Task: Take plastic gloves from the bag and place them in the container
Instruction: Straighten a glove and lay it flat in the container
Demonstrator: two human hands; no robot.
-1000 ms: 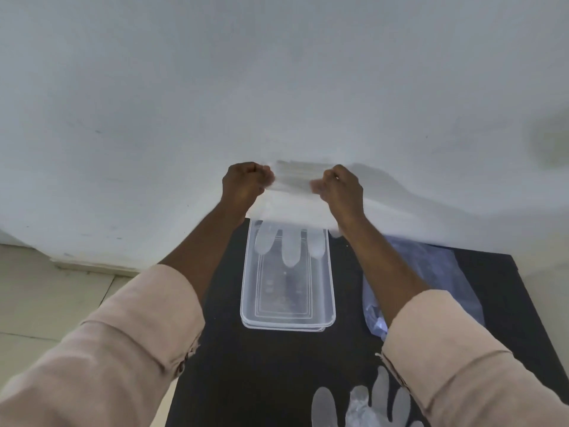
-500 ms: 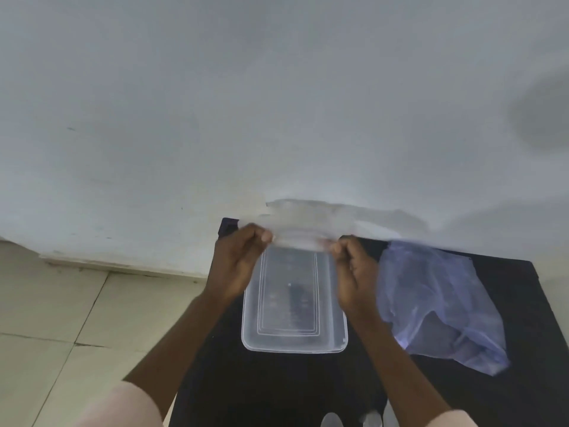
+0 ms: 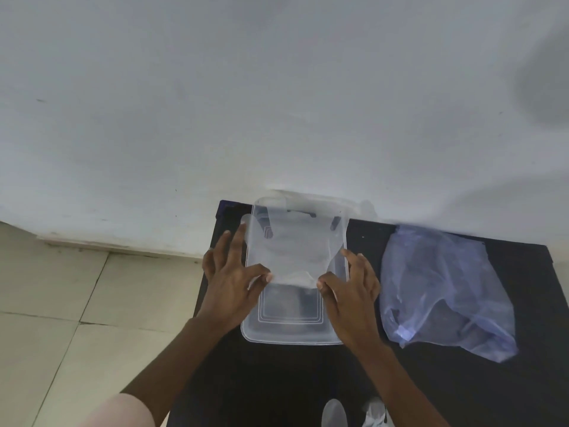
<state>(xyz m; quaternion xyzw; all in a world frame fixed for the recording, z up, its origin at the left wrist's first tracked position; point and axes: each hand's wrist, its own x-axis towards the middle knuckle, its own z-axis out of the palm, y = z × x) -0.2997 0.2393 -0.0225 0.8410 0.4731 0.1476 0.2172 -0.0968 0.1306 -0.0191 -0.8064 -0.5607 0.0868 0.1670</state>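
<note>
A clear rectangular plastic container lies on the black table, close to the wall. A thin translucent plastic glove is spread over its far half, fingers toward the wall. My left hand pinches the glove's near edge with thumb and finger on the left, its other fingers spread along the container's left side. On the right, my right hand pinches that same edge. The bluish plastic bag lies crumpled to the right of the container.
More translucent gloves lie at the table's near edge, partly cut off by the frame. A white wall rises right behind the table. Pale floor tiles lie to the left.
Both hands came down and toward me with the glove, from held up against the wall to spread over the container. The view tilted upward.
</note>
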